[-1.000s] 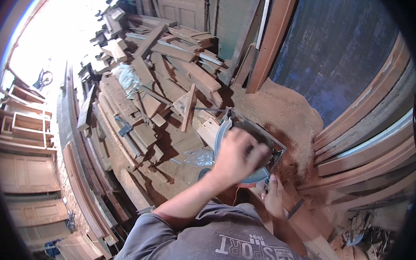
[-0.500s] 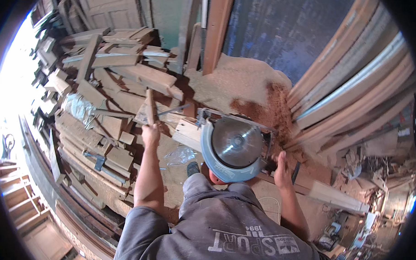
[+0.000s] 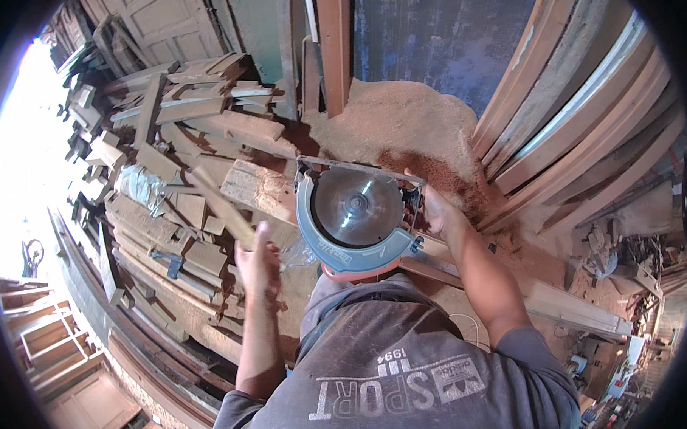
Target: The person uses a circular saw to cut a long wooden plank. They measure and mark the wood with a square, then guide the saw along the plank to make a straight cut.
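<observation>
My left hand (image 3: 259,266) is closed around the lower end of a short wooden strip (image 3: 221,206), which tilts up and to the left over the wood pile. The hand is slightly blurred. In front of my body a circular saw (image 3: 311,229) stands with its round blade facing up, framed by a curved blue guard. My right hand (image 3: 436,211) grips the saw's right side by the base plate edge; its fingertips are partly hidden. A thick, rough-ended timber (image 3: 253,186) lies left of the saw.
Stacked offcuts (image 3: 158,213) fill the left side, with crumpled clear plastic (image 3: 141,188) on them. Sawdust (image 3: 400,110) is heaped beyond the saw. Long boards (image 3: 567,108) lean at the right. A pale plank (image 3: 578,312) lies low at the right, near cluttered tools.
My right hand has moved from beside the saw onto its right side. The saw appears farther left. The wooden strip has gone from nearly upright to leaning left.
</observation>
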`<state>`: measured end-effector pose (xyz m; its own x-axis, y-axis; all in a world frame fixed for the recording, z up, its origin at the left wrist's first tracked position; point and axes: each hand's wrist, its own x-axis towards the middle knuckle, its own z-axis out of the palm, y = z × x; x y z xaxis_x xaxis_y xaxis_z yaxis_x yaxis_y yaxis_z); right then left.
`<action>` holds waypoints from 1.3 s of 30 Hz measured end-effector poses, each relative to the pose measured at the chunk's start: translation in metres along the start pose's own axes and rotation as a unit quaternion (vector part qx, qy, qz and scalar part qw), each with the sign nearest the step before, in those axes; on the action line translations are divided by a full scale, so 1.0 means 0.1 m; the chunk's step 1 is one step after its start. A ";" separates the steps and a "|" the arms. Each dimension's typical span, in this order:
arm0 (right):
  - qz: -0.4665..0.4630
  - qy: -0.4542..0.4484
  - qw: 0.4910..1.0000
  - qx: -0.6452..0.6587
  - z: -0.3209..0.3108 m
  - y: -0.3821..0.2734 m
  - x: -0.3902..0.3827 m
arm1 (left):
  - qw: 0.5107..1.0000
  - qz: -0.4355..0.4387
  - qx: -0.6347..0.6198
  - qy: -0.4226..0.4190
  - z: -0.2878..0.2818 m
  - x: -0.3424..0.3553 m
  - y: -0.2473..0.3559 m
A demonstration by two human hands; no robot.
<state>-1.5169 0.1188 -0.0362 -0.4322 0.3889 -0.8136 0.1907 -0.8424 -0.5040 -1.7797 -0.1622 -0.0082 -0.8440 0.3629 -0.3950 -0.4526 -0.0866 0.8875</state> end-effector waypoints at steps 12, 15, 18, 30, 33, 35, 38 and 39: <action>0.035 -0.230 0.945 0.229 -0.04 0.56 -0.19 | 0.995 0.038 0.016 -0.088 0.25 -0.75 -0.05; 0.031 -0.294 0.919 0.261 0.14 0.53 -0.74 | 0.990 0.047 -0.027 -0.129 0.12 -0.65 -0.09; 0.049 -0.355 0.874 0.327 0.04 0.52 -0.85 | 0.981 0.068 -0.017 -0.178 0.17 -0.50 -0.13; -0.188 -0.220 0.921 0.261 0.34 0.66 -0.99 | 0.994 0.079 0.075 -0.031 0.04 -0.07 -0.22; -0.202 -0.257 0.918 0.224 0.34 0.74 -0.89 | 0.992 0.089 0.088 -0.011 -0.10 -0.05 -0.12; -0.205 -0.253 0.923 0.204 0.41 0.77 -0.89 | 0.994 0.091 0.058 -0.035 -0.16 -0.06 0.00; -0.236 -0.261 0.922 0.159 0.53 0.79 -0.96 | 0.995 0.077 0.037 -0.055 -0.28 -0.10 0.15; -0.250 -0.246 0.924 0.153 0.57 0.82 -0.94 | 0.996 0.066 0.037 -0.056 -0.30 -0.12 0.20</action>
<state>-1.5109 -0.0079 0.0151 -0.7612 0.6047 -0.2344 -0.3665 -0.6992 -0.6139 -1.7873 -0.1964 0.0067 -0.8556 0.4540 -0.2485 -0.3136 -0.0726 0.9468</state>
